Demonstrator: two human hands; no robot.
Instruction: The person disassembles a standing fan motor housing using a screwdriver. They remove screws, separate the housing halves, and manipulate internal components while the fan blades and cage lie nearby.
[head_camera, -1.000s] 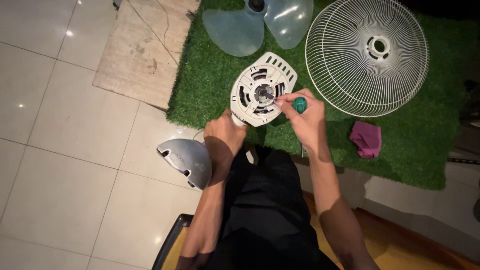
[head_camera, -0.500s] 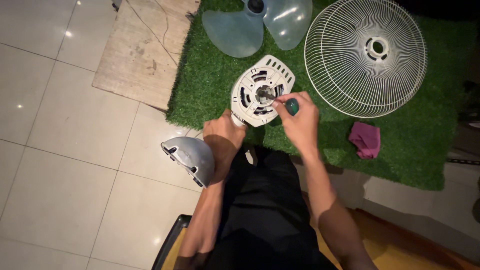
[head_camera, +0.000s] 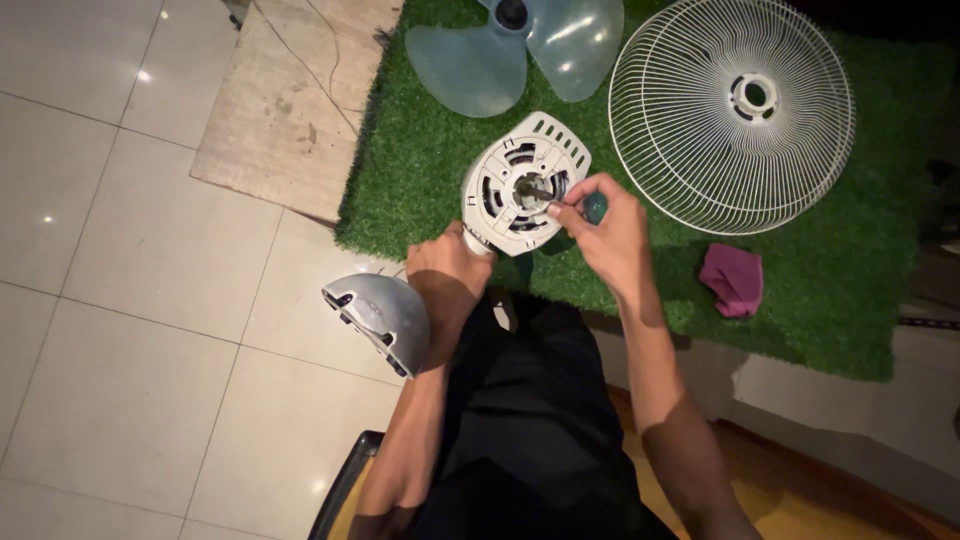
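- White plastic motor housing (head_camera: 522, 185): a round fan part with slotted vents and a metal shaft at its centre, tilted face-up over the near edge of the green artificial-turf mat (head_camera: 860, 290).
- Left hand (head_camera: 448, 275): fingers closed around the lower rim of the motor housing, gripping it from below; the forearm runs down toward the bottom of the view.
- Right hand (head_camera: 607, 232): fingers curled shut on a screwdriver (head_camera: 594, 208) with a dark green handle; thumb and forefinger pinch close to the shaft region at the housing's centre. The tool's tip is hidden by the fingers.
- Grey rear motor cover (head_camera: 380, 318): a domed shell lying on the pale tiled floor (head_camera: 120, 330), just beside the left wrist and apart from the housing.
- Translucent blue fan blades (head_camera: 510, 45): lying on the mat beyond the housing, near the top edge.
- White wire fan guard (head_camera: 732, 112): a round grille lying flat on the mat, to the right of the housing and apart from it.
- Magenta cloth (head_camera: 732, 278): crumpled on the mat, below the guard and to the right of the right hand.
- Beige stone slab (head_camera: 295, 100): set on the floor, along the mat's left edge.
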